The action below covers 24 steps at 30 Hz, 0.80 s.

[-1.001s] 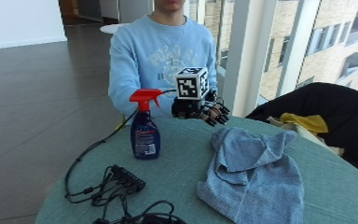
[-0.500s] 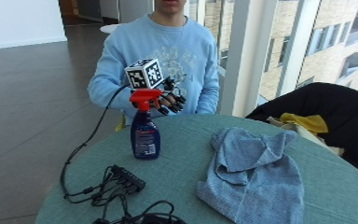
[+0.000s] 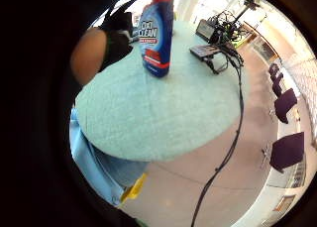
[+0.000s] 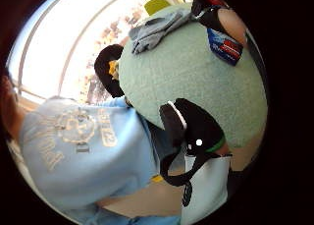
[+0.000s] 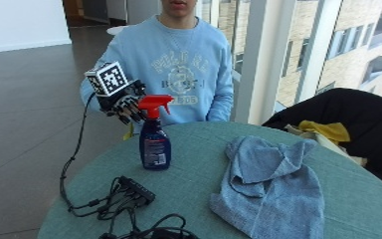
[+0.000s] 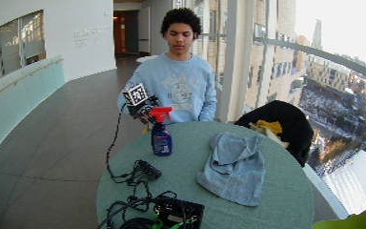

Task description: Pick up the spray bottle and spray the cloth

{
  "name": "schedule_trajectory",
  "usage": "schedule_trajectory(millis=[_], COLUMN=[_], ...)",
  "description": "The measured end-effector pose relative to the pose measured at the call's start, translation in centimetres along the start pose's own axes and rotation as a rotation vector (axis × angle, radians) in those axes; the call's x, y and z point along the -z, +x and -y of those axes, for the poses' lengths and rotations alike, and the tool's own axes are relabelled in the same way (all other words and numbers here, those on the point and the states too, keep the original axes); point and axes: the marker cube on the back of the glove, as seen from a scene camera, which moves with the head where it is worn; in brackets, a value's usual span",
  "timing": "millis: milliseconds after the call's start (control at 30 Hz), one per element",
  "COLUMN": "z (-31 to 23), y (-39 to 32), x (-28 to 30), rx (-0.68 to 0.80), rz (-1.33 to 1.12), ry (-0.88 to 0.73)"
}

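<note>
A blue spray bottle (image 5: 154,148) with a red trigger head stands upright on the left part of the round green table (image 5: 191,149). A grey-blue cloth (image 5: 270,186) lies crumpled to its right, apart from it. My gloved right hand (image 5: 122,101) hovers beside the red head, on the side away from the cloth and at head height, fingers relaxed and holding nothing. The little finger side palm view has the bottle (image 3: 156,33) close by, with gloved fingers (image 3: 117,34) next to it. In the thumb side palm view, the cloth (image 4: 157,27) lies across the table beyond the bottle (image 4: 224,44).
A black power strip with tangled cables (image 5: 130,195) lies on the table in front of the bottle. A black box (image 6: 180,213) sits at the table's near edge. A chair with a black jacket (image 5: 353,112) and a yellow item (image 5: 323,130) stands past the cloth.
My hand has swung from the cloth side of the bottle, past its red head, to the side away from the cloth. Bottle and cloth have not moved.
</note>
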Motion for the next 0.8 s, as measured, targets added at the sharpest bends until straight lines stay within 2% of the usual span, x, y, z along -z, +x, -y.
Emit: schedule_trajectory(millis=[400, 800], z=[1.3, 4.5], y=[4.6, 9.3], x=[1.4, 0.2], rx=[-0.095, -0.145], rz=[0.402, 0.790], ry=[0.069, -0.014])
